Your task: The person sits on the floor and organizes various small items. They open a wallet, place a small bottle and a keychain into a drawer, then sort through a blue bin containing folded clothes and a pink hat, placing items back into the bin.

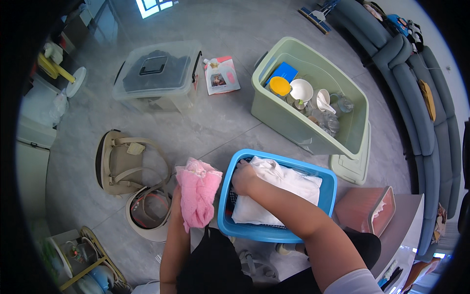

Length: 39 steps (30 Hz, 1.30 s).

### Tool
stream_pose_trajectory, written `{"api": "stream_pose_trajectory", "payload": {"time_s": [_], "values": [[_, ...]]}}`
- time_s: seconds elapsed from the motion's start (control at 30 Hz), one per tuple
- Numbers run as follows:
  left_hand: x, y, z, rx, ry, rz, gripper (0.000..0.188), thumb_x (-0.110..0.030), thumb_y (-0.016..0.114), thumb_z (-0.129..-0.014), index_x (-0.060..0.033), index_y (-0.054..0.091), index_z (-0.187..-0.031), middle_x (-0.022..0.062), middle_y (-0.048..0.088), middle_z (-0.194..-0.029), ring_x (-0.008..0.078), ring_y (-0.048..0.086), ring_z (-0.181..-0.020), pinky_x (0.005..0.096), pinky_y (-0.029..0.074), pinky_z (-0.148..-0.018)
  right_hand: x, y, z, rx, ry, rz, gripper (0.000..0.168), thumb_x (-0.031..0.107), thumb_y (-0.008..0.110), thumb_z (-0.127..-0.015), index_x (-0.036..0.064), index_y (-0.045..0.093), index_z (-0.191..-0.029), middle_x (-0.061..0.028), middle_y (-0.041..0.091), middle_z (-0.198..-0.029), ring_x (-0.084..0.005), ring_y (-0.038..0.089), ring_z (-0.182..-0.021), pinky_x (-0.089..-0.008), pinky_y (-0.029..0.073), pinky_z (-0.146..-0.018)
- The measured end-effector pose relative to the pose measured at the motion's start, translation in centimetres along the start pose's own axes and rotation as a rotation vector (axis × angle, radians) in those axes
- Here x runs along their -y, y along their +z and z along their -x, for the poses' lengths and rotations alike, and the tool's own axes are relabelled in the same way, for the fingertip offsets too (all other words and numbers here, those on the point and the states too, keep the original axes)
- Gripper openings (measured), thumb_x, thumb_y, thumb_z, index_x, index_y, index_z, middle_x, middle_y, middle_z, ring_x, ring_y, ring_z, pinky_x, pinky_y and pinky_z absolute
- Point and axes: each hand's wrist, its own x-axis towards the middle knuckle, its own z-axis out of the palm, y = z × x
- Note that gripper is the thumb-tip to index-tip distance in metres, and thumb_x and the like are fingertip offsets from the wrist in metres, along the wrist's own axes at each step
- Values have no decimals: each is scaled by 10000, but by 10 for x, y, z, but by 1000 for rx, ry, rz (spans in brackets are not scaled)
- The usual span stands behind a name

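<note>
A folded pink knit garment (200, 191) rests upright on my left hand (177, 196), just left of a blue plastic basin (277, 238). My left fingers are mostly hidden behind the cloth. My right hand (243, 178) reaches into the basin's left side, at the edge of a folded white garment (282, 183). Dark checked cloth (232, 196) shows beneath the white one. The right fingertips are partly hidden, so whether they pinch any cloth does not show.
Behind the basin stands a green storage bin (293, 128) of dishes and jars. A lidded clear box (158, 77), a printed pouch (222, 75), a beige bag (126, 161) and a visor hat (147, 235) lie farther left. A pink bin (356, 205) stands at right.
</note>
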Motion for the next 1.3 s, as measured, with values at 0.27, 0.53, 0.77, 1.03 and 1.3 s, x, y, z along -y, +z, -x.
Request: {"api": "stream_pose_trajectory", "payload": {"time_s": [0.27, 0.53, 0.77, 1.03, 1.3], "values": [[-7, -5, 0, -157, 149, -249, 379, -201, 584, -943, 0, 491, -1251, 129, 602, -1128, 209, 631, -990, 320, 544, -803, -2, -10, 36, -16, -104, 36, 537, 527, 621, -781, 119, 673, -1126, -90, 660, -1078, -271, 520, -1112, -408, 320, -975], [-9, 53, 17, -207, 513, -721, 474, -105, 622, -915, 12, 415, -1324, 122, 540, -1232, 180, 549, -1106, 293, 471, -912, 1, 16, 115, -307, -121, -108, 474, 447, 635, -800, 76, 642, -1096, -130, 616, -1033, -291, 487, -1097, -412, 320, -968], [38, 107, -5, 176, 363, -942, 471, -146, 675, -874, 16, 432, -1244, 205, 623, -1054, 324, 635, -990, 385, 488, -849, 1, 28, 142, -450, -190, -350, 550, 384, 690, -738, 59, 610, -1176, -126, 578, -1246, -325, 445, -1269, -476, 274, -1110], [128, 87, -76, 192, 218, -1499, 261, -98, 554, -898, 44, 427, -1077, 297, 633, -867, 474, 619, -814, 525, 492, -675, 0, 35, 161, -260, -213, -89, 635, 480, 623, -805, 31, 558, -1250, -113, 584, -1128, -262, 460, -1114, -392, 300, -994], [185, 61, -114, 162, 571, -2339, 175, -129, 551, -858, -29, 512, -996, 113, 655, -860, 273, 670, -721, 364, 534, -589, 0, 35, 160, -231, -212, -12, 668, 485, 598, -830, 18, 526, -1303, -95, 594, -1044, -244, 461, -1076, -376, 307, -947]]}}
